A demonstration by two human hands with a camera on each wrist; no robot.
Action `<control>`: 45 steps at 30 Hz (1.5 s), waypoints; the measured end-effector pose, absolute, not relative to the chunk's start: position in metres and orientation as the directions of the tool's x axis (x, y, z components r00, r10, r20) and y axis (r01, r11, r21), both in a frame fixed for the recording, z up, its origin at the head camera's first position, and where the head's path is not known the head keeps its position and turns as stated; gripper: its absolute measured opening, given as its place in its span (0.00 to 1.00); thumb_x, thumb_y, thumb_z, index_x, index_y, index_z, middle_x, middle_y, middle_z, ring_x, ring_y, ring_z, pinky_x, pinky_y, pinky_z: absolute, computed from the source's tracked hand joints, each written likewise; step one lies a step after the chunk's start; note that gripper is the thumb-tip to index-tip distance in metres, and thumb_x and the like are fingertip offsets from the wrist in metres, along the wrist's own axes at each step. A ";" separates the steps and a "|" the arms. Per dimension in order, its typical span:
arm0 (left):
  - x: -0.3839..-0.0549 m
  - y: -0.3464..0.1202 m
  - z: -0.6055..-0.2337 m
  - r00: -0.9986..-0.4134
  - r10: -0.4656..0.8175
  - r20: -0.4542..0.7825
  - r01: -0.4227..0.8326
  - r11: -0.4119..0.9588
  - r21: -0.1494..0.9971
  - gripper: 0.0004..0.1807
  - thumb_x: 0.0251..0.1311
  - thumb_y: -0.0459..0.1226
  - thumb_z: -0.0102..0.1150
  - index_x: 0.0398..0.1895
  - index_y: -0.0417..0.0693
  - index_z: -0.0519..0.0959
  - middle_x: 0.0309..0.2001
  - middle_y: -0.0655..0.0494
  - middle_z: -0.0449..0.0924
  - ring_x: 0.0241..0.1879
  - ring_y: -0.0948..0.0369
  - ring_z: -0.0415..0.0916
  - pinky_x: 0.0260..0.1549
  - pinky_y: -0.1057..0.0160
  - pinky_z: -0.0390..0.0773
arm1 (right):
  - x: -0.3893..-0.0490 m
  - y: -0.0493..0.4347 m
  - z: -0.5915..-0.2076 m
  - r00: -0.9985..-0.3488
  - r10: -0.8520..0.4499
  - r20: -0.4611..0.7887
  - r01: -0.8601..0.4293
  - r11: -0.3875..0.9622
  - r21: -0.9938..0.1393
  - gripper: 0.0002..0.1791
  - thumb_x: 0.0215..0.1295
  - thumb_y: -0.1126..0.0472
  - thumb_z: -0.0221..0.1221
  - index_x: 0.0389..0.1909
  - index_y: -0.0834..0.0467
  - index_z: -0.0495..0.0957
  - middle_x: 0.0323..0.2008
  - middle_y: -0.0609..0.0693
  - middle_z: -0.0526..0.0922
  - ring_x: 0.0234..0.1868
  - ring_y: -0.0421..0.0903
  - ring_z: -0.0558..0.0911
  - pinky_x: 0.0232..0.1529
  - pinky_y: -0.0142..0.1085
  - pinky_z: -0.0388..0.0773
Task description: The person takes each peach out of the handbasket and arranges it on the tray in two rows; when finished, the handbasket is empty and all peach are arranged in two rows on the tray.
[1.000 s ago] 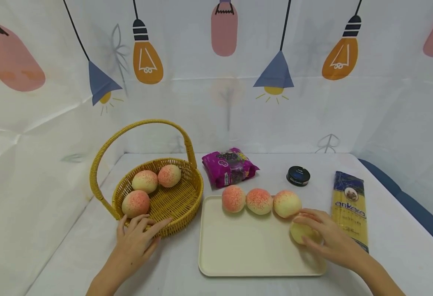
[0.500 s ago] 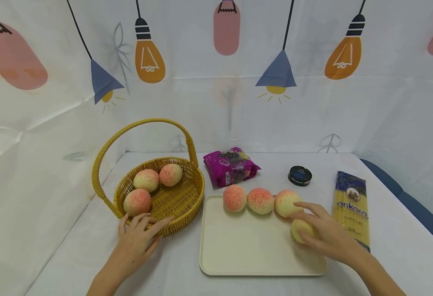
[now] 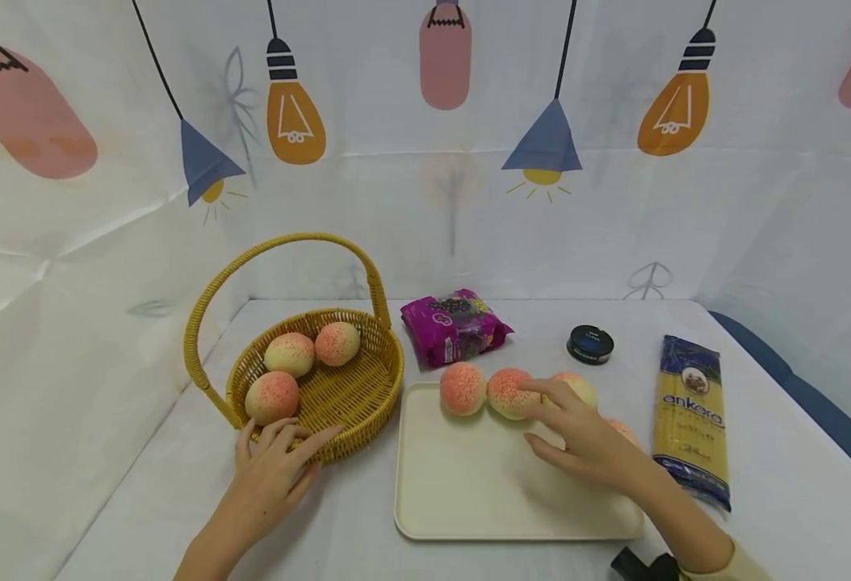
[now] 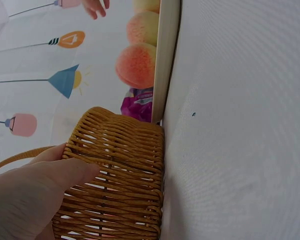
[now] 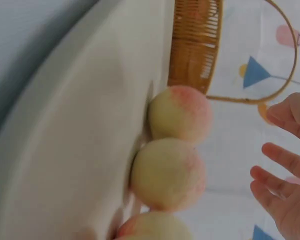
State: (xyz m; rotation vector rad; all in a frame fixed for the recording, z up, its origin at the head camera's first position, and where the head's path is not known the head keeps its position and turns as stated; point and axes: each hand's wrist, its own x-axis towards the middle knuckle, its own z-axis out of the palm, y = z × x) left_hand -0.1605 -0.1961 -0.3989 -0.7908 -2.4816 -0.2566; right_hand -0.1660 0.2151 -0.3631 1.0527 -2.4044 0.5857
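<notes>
My left hand (image 3: 274, 476) grips the near rim of a yellow wicker basket (image 3: 349, 403), its thumb against the outer wall in the left wrist view. Inside the basket lie three peaches (image 3: 271, 397). A cream tray (image 3: 469, 500) sits to the right, with a row of peaches (image 3: 463, 389) along its far edge. Over the tray's right part hovers my right hand (image 3: 578, 436), fingers spread and holding nothing. It partly hides one peach (image 3: 574, 387) of the row and another peach (image 3: 623, 432) near the right edge. The right wrist view shows this hand apart from the peaches.
Behind the tray lies a purple snack packet (image 3: 454, 328). A round dark tin (image 3: 589, 344) stands at the back right. A yellow and blue ankara packet (image 3: 693, 420) lies right of the tray. A printed white curtain (image 3: 396, 202) hangs behind the table.
My right hand has let go of the peach at the tray's right end and moved left and up over the tray. The left hand has stayed at the basket rim.
</notes>
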 end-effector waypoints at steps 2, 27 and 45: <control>-0.161 -0.196 -0.399 -0.698 0.484 0.527 0.581 0.814 0.023 0.33 0.43 0.38 0.68 0.57 0.68 0.73 0.36 0.60 0.70 0.45 0.52 0.66 0.49 0.31 0.48 | -0.170 0.207 -0.360 -0.581 -0.591 0.560 -0.786 0.587 -0.195 0.17 0.57 0.59 0.60 0.49 0.50 0.76 0.55 0.54 0.70 0.54 0.49 0.70 0.46 0.43 0.74; -0.158 -0.197 -0.398 -0.712 0.481 0.512 0.571 0.820 0.024 0.34 0.43 0.38 0.68 0.58 0.68 0.72 0.37 0.59 0.71 0.47 0.51 0.66 0.49 0.31 0.47 | -0.212 0.093 -0.341 -0.426 -0.807 0.409 -0.904 0.390 -0.172 0.21 0.62 0.59 0.56 0.57 0.51 0.71 0.62 0.53 0.64 0.61 0.47 0.65 0.56 0.41 0.67; -0.158 -0.195 -0.396 -0.712 0.475 0.517 0.562 0.827 0.015 0.36 0.42 0.35 0.70 0.58 0.67 0.72 0.37 0.57 0.70 0.47 0.50 0.68 0.48 0.31 0.50 | -0.235 0.025 -0.342 -0.352 -0.873 0.338 -0.929 0.283 -0.238 0.20 0.65 0.58 0.54 0.58 0.53 0.70 0.62 0.55 0.63 0.62 0.48 0.63 0.60 0.35 0.60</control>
